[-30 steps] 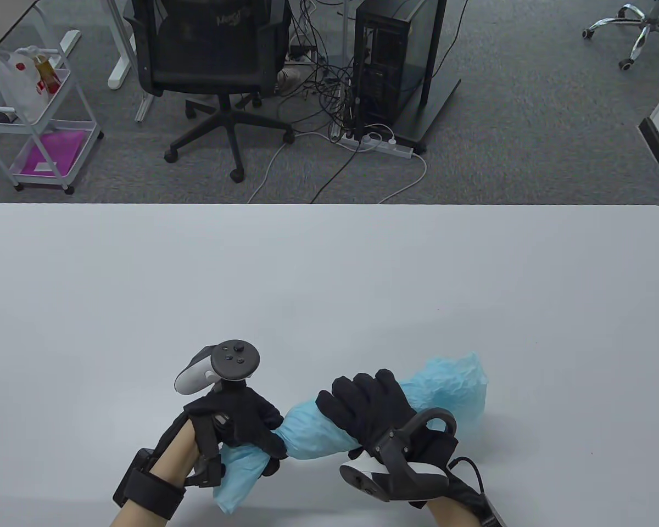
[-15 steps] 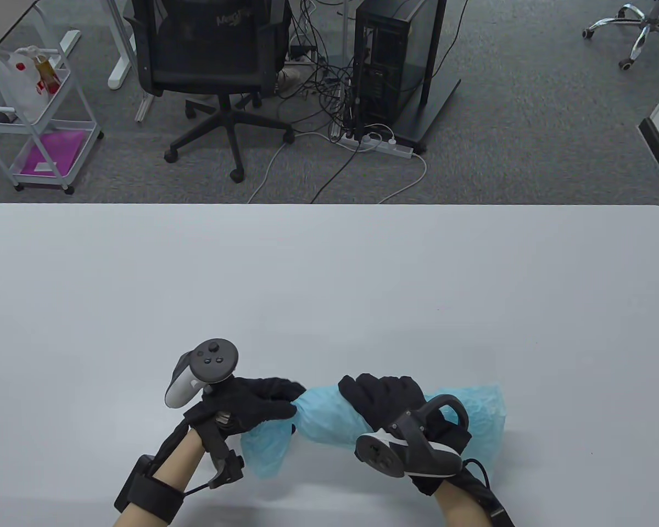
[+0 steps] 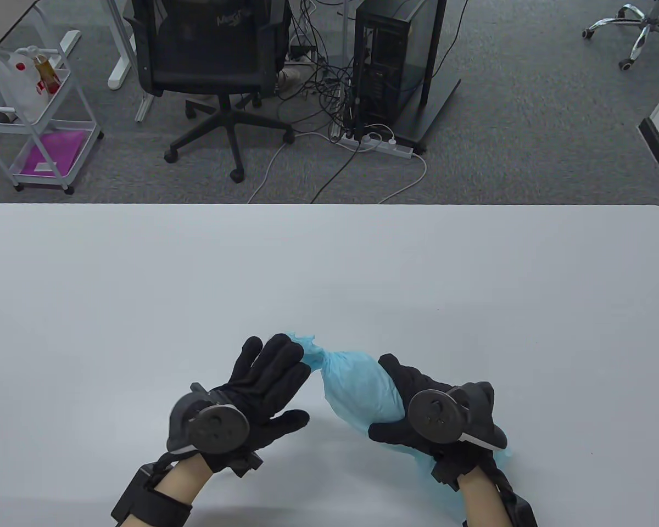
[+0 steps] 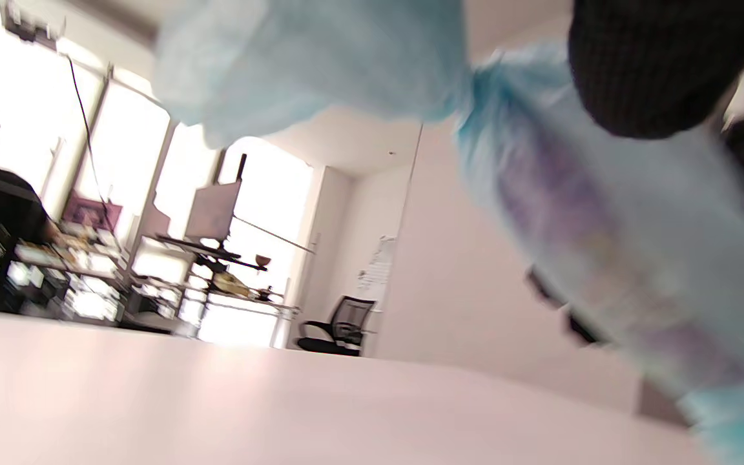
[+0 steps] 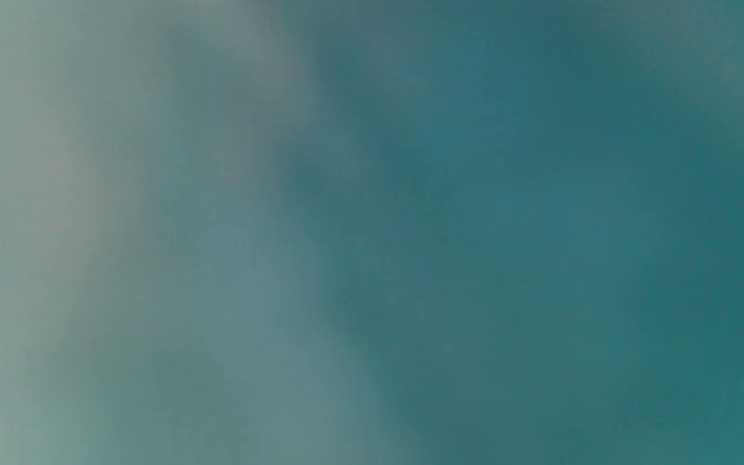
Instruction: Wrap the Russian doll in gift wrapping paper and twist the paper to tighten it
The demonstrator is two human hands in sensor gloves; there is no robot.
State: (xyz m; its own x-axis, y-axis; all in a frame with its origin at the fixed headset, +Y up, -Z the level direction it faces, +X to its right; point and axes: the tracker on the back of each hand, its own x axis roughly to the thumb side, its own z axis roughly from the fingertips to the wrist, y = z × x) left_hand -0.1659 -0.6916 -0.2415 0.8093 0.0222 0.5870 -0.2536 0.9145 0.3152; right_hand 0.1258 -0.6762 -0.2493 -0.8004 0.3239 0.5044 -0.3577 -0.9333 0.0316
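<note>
Chair (image 3: 208, 60), PC tower (image 3: 387, 66) — beyond table (image 3: 329, 263)

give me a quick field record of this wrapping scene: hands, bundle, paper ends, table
left hand: fingers straight, tips at the twisted far end of the paper
right hand: fingers curled round the bundle's near part
bundle: doll fully covered in light blue wrapping paper, lying slantwise
far paper end: gathered into a narrow neck
near paper end: loose, trailing past the right wrist
table: white
right wrist view: only a blue blur

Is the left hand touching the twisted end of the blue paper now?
Touching. In the table view, the left hand's straight fingertips overlap the twisted end of the blue paper, no gap visible.
</note>
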